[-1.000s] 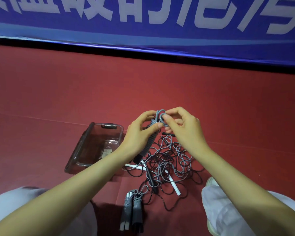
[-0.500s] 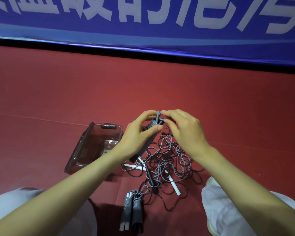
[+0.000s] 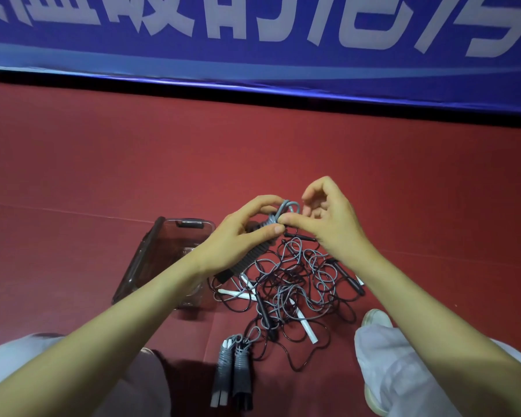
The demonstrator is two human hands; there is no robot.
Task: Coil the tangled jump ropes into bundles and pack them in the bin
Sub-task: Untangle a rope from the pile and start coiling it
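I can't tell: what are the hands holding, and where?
A wound rope: left hand grips its upper part, right hand pinches its top loop.

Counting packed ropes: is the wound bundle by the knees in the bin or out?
Out: bundle lies on the floor, clear of the bin.

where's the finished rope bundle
Head view, bottom centre: the finished bundle lies on the red floor, just below the tangled ropes.
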